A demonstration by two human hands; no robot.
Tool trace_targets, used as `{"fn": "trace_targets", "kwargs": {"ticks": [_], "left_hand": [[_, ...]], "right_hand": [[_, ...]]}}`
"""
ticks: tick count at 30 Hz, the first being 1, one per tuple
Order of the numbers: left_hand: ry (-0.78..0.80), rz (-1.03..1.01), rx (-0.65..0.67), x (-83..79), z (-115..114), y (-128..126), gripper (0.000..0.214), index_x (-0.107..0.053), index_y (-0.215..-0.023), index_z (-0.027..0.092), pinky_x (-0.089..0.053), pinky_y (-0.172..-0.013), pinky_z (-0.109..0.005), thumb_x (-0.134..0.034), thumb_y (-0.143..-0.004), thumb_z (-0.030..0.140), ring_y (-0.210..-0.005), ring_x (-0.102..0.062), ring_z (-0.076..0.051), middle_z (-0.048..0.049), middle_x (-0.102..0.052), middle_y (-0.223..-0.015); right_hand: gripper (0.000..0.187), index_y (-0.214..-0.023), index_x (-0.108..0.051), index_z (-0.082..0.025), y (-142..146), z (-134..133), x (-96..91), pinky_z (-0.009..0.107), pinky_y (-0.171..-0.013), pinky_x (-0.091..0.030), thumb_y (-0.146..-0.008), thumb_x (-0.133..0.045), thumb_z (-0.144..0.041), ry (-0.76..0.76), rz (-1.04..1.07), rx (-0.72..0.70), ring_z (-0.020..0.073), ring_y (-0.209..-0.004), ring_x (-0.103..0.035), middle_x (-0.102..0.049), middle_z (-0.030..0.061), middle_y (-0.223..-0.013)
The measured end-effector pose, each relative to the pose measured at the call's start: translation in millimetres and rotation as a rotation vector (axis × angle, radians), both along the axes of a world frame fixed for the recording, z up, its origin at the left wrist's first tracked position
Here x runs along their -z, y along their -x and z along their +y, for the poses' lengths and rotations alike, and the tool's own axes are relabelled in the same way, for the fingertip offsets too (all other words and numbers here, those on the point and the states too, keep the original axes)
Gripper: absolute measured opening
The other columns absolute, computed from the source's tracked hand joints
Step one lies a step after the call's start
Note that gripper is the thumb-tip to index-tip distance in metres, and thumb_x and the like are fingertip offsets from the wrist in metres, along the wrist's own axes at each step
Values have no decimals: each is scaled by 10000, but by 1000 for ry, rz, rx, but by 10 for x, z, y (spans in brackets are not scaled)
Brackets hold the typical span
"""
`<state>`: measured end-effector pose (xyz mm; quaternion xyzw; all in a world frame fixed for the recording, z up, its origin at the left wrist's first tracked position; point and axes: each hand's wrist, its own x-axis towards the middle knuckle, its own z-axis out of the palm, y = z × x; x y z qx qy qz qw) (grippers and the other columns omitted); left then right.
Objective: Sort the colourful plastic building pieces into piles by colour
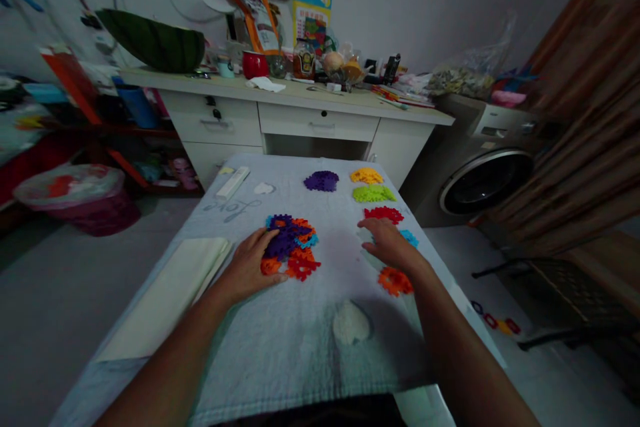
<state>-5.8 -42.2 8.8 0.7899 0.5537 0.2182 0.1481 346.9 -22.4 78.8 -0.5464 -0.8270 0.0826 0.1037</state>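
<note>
My left hand (250, 265) rests against the left side of a mixed pile of toothed, gear-like plastic pieces, its thumb and fingers apart. Purple pieces (285, 237) lie on top of that pile, with orange, blue and red pieces (303, 265) around them. Over the right side of the table, my right hand (389, 240) has its fingers stretched out and nothing visible between them. Just beyond its fingertips is a red group (384, 215). A blue group (410, 237) is partly hidden behind this hand, and an orange group (396, 281) lies nearer me, beside my wrist.
Farther back on the cloth-covered table (320, 347) are purple (321, 181), yellow (367, 175) and green (374, 193) groups. A white box (233, 182) and a folded pale sheet (165, 300) lie left. Behind stands a cluttered desk (320, 125); a washing machine (470, 160) is right.
</note>
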Motion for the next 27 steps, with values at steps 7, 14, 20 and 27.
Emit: {"fn": "trace_targets", "kwargs": {"ticks": [7,14,20,27], "left_hand": [[26,121,-95,-3,-23,-13,1058,-368,-1462,170,-310,-1125,-519,-769,-575,585,-1397,-320,-411,-202,-310,-1524],[-63,94,-68,50,-8,-24,963,-366,-1441,198,-331,-1072,-513,-724,-638,588,-1282,-448,-366,-167,-476,-1399],[-107,28,-39,79,18,-74,907,-381,-1426,216,-339,-1055,-520,-724,-663,564,-1253,-474,-358,-153,-499,-1382],[-98,-85,-9,56,15,-162,877,-362,-1423,181,-355,-1075,-509,-711,-720,573,-1284,-473,-351,-169,-492,-1408]], "right_hand": [[508,-1325,-534,-155,919,-118,90,395,-1050,-368,-827,-634,-168,34,170,-174,232,-1184,-533,-591,125,-1319],[323,-1062,-644,-183,1097,16,465,349,-970,-403,-796,-530,-40,-60,281,-77,213,-1067,-523,-615,84,-1111],[247,-961,-624,-197,1046,60,544,346,-920,-433,-797,-517,-47,-132,382,-104,211,-1009,-519,-582,71,-1030],[133,-917,-597,-203,883,1,403,325,-855,-454,-842,-508,-139,-194,569,-58,195,-921,-564,-617,58,-947]]}}
